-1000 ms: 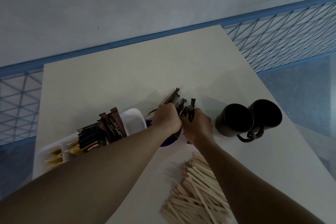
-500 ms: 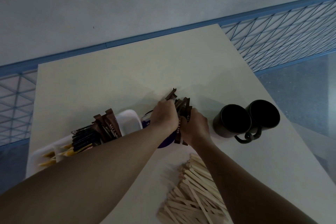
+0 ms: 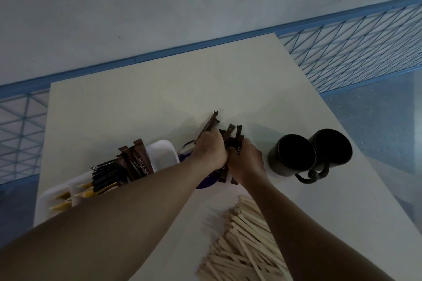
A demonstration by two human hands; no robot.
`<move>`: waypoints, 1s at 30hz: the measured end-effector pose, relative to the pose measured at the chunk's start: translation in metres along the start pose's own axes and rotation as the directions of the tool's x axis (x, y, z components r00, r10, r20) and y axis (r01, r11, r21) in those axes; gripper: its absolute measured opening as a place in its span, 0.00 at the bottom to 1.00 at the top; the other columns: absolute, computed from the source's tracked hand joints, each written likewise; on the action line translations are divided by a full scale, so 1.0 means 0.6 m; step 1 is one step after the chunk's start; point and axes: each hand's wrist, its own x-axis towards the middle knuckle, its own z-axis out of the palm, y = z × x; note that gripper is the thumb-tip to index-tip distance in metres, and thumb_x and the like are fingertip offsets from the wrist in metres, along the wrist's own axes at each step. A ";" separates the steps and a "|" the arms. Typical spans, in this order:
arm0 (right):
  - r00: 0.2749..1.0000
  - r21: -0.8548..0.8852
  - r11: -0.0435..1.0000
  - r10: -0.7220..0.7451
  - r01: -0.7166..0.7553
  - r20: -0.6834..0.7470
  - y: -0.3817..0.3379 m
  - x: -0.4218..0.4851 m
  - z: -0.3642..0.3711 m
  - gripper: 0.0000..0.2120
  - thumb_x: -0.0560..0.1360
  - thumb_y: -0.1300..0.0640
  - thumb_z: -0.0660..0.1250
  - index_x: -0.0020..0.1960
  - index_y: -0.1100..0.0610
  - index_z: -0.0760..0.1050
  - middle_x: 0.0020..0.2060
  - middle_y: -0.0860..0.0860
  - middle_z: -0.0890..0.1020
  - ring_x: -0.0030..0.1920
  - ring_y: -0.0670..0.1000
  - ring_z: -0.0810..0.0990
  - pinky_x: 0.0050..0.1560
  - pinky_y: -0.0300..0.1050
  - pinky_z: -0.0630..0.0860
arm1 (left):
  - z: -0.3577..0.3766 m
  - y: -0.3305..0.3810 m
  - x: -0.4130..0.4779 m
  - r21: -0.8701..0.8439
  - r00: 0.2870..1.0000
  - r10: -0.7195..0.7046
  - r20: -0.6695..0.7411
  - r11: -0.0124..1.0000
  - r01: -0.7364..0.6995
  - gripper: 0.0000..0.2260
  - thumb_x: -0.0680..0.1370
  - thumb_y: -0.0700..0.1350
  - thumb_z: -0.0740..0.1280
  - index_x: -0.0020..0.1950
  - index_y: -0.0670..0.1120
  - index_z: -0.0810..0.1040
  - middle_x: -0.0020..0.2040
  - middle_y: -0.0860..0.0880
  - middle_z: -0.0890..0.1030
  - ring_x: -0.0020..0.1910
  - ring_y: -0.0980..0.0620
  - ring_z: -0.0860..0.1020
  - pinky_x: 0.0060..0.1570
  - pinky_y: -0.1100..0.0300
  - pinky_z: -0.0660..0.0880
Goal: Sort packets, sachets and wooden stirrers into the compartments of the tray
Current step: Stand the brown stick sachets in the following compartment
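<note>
Two hands meet over the middle of the table and both grip one sachet bundle. The left hand curls round its left side. The right hand closes on its right side, thumb against the wrappers. The brown tips fan out above the knuckles, one leaning away to the left. The lower ends show beneath the hands, over a dark blue round container.

Compared with the frames of the past second, the hands have stayed at the same spot and kept the same hold. The fan of tips is little changed, and nothing else has shifted.

The white tray lies left of the hands. Its compartments hold upright brown sachets, black packets and yellow sachets. The wooden stirrers lie in a loose heap on the table, outside the tray. Two black mugs stand touching, right of the hands.
</note>
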 end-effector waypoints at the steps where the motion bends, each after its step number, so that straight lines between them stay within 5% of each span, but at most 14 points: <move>1: 1.000 0.012 1.000 0.021 -0.021 0.010 -0.001 -0.001 -0.002 0.05 0.80 0.53 0.60 0.53 0.53 0.71 0.46 0.52 0.79 0.46 0.54 0.80 0.49 0.57 0.80 | -0.003 0.001 -0.002 -0.019 1.000 -0.008 0.015 1.000 0.008 0.15 0.79 0.40 0.65 0.64 0.38 0.71 0.57 0.39 0.79 0.54 0.42 0.79 0.46 0.56 0.74; 9: 0.999 0.055 0.998 0.011 -0.013 0.033 -0.026 -0.012 -0.017 0.05 0.82 0.51 0.57 0.54 0.51 0.67 0.45 0.51 0.78 0.46 0.53 0.79 0.48 0.57 0.81 | -0.048 0.012 -0.021 -0.192 0.998 -0.048 0.043 0.980 0.055 0.13 0.81 0.43 0.63 0.63 0.38 0.73 0.57 0.41 0.78 0.47 0.48 0.75 0.40 0.61 0.71; 16: 0.993 0.227 0.969 -0.109 0.095 0.050 -0.097 -0.036 -0.025 0.09 0.83 0.51 0.57 0.60 0.53 0.70 0.47 0.53 0.80 0.43 0.52 0.82 0.36 0.47 0.80 | -0.106 -0.013 -0.057 -0.390 0.995 -0.099 -0.001 0.916 0.091 0.11 0.81 0.45 0.62 0.60 0.41 0.76 0.52 0.42 0.81 0.49 0.43 0.81 0.49 0.52 0.80; 20: 0.983 0.291 0.948 -0.158 0.127 0.088 -0.140 -0.060 -0.010 0.08 0.82 0.51 0.56 0.59 0.52 0.69 0.51 0.54 0.81 0.46 0.55 0.84 0.47 0.59 0.84 | -0.140 -0.053 -0.079 -0.470 0.989 -0.147 -0.029 0.875 0.116 0.10 0.81 0.47 0.63 0.57 0.41 0.76 0.51 0.42 0.80 0.49 0.44 0.80 0.48 0.52 0.78; 23: 0.979 0.344 0.933 -0.160 0.109 0.124 -0.171 -0.082 0.019 0.07 0.83 0.52 0.56 0.58 0.51 0.70 0.50 0.54 0.81 0.49 0.56 0.82 0.52 0.57 0.81 | -0.165 -0.089 -0.106 -0.521 0.980 -0.190 -0.065 0.844 0.129 0.11 0.81 0.47 0.64 0.58 0.41 0.76 0.51 0.43 0.80 0.51 0.44 0.79 0.54 0.48 0.78; 27: 0.956 0.464 0.881 -0.211 0.097 0.201 -0.205 -0.116 0.058 0.09 0.84 0.56 0.56 0.58 0.58 0.72 0.40 0.53 0.77 0.37 0.50 0.75 0.34 0.46 0.74 | -0.184 -0.145 -0.142 -0.629 0.965 -0.245 -0.094 0.766 0.133 0.08 0.80 0.42 0.64 0.57 0.42 0.78 0.50 0.43 0.82 0.51 0.44 0.81 0.55 0.46 0.79; 30: 0.941 0.538 0.836 -0.260 0.106 0.218 -0.218 -0.137 0.083 0.07 0.84 0.60 0.57 0.56 0.58 0.73 0.40 0.53 0.76 0.36 0.50 0.73 0.31 0.46 0.71 | -0.184 -0.181 -0.162 -0.688 0.947 -0.289 -0.138 0.716 0.118 0.08 0.79 0.43 0.67 0.56 0.44 0.79 0.49 0.43 0.83 0.49 0.45 0.82 0.53 0.46 0.80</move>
